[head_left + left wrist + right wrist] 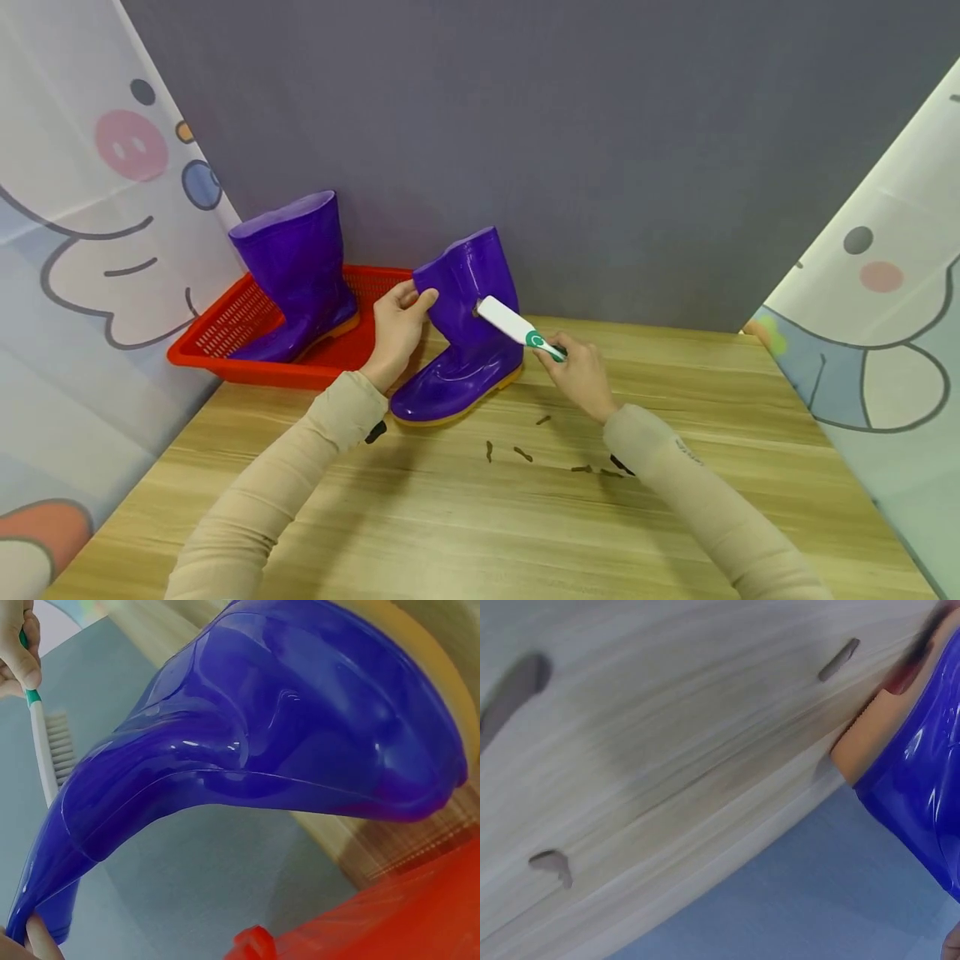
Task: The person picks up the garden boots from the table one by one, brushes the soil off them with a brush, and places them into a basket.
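A glossy purple rain boot (461,367) with a yellow sole stands on the wooden table, toe pointing left and toward me. My left hand (397,329) pinches its top edge, thumb on the outside, as the left wrist view also shows at the boot top. In my right hand (581,375) I grip the green handle of a white scrub brush (510,321). The brush head lies against the boot's shaft, beside a small brown smear (477,308). Pale bristles (61,746) show in the left wrist view.
A second purple boot (300,258) stands in a red plastic basket (262,372) at the left. Several small brown pieces (522,454) lie scattered on the table (465,533). A grey panel (637,167) rises behind the table, with cartoon-printed sheets (877,333) on both sides.
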`<state>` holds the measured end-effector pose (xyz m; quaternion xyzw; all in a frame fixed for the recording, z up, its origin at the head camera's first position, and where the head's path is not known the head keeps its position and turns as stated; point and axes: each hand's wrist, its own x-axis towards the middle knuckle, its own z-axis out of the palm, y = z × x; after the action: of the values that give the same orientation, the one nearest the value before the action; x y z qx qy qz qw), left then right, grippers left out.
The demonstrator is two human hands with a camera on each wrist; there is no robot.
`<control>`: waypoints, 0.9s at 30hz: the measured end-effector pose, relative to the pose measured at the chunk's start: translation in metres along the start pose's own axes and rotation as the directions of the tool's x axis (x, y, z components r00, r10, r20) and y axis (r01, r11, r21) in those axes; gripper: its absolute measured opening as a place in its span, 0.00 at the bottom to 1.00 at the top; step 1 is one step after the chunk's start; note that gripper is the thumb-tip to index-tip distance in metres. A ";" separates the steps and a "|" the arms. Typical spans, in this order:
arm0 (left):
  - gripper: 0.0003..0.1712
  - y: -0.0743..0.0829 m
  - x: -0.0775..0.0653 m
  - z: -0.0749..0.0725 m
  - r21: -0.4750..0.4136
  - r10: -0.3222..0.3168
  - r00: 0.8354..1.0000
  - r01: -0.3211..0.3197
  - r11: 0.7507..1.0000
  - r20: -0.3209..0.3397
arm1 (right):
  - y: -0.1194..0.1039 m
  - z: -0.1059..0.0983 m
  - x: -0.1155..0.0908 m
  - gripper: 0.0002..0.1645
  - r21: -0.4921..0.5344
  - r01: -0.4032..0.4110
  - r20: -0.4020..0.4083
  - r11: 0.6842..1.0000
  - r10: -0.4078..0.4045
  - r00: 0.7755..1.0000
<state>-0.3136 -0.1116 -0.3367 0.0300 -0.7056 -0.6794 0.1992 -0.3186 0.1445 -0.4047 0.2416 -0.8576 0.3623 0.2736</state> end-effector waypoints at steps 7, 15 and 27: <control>0.18 -0.004 0.000 -0.002 -0.084 -0.022 1.000 0.021 0.996 -0.011 | -0.001 -0.017 0.001 0.12 0.019 -0.109 0.131 0.994 0.106 0.986; 0.22 0.002 0.000 0.003 -0.015 -0.022 0.999 0.023 1.000 0.033 | -0.008 -0.037 0.003 0.14 0.010 -0.049 0.034 0.999 0.049 0.998; 0.17 0.002 0.000 0.000 -0.045 -0.018 1.000 0.019 0.999 0.021 | 0.003 -0.013 0.000 0.12 -0.018 0.032 -0.049 0.999 -0.033 0.998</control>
<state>-0.3133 -0.1121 -0.3351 0.0253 -0.6917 -0.6973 0.1862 -0.3166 0.1559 -0.3981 0.2441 -0.8498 0.3561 0.3025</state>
